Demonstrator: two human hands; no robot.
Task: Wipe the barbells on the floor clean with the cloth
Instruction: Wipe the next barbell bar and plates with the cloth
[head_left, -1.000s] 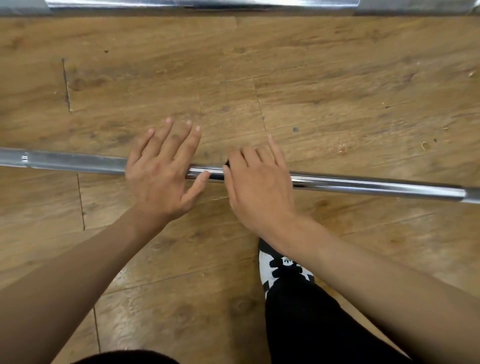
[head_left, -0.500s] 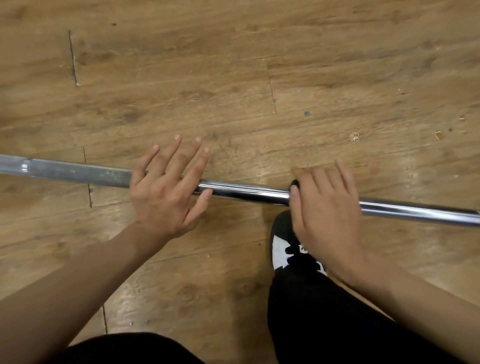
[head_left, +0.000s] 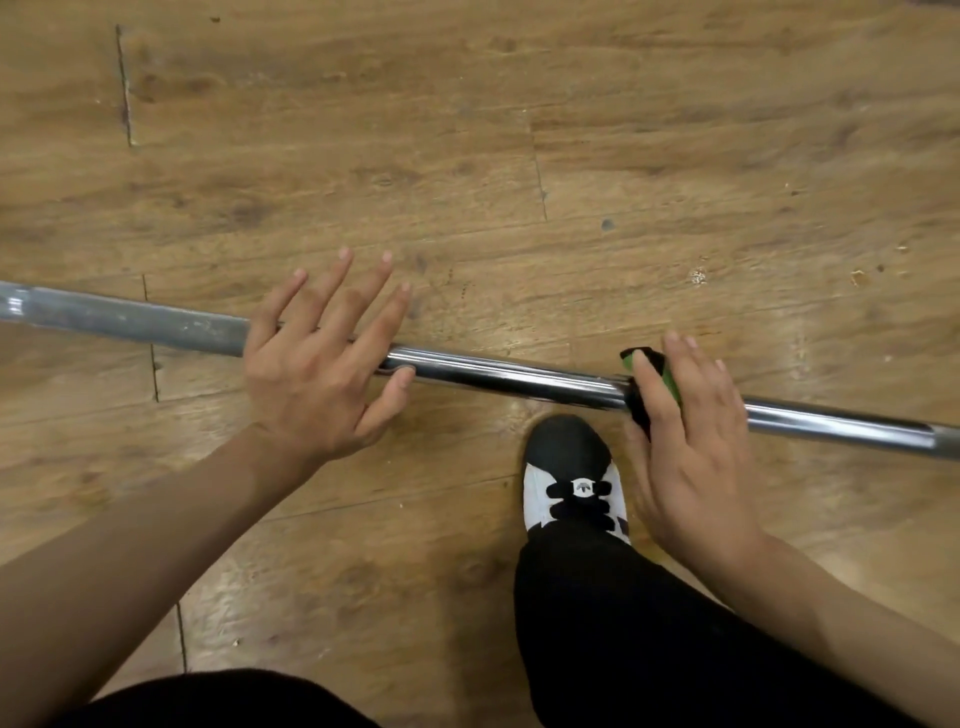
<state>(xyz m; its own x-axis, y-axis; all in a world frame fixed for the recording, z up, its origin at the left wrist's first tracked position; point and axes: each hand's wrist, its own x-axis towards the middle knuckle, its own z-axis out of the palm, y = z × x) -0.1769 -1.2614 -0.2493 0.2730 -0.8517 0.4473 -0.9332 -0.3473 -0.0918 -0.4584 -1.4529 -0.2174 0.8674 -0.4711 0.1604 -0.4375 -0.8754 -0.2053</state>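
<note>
A long steel barbell (head_left: 519, 376) lies across the wooden floor, shiny in the middle and dull grey toward its left end. My left hand (head_left: 317, 374) rests flat on the bar with its fingers spread and straight. Further right, my right hand (head_left: 691, 447) lies over the bar and holds a black and green cloth (head_left: 667, 382) against it. The cloth pokes out between thumb and forefinger, and most of it is hidden under the palm.
My black and white shoe (head_left: 571, 467) and black trouser leg (head_left: 649, 623) stand just on the near side of the bar, between my hands. The wooden floor (head_left: 467, 130) stretches away beyond the bar, with small specks of debris at the right.
My right hand has slid the cloth to the right along the bar, away from my left hand. The left hand stays on the bar. A second bar at the top edge has left the view.
</note>
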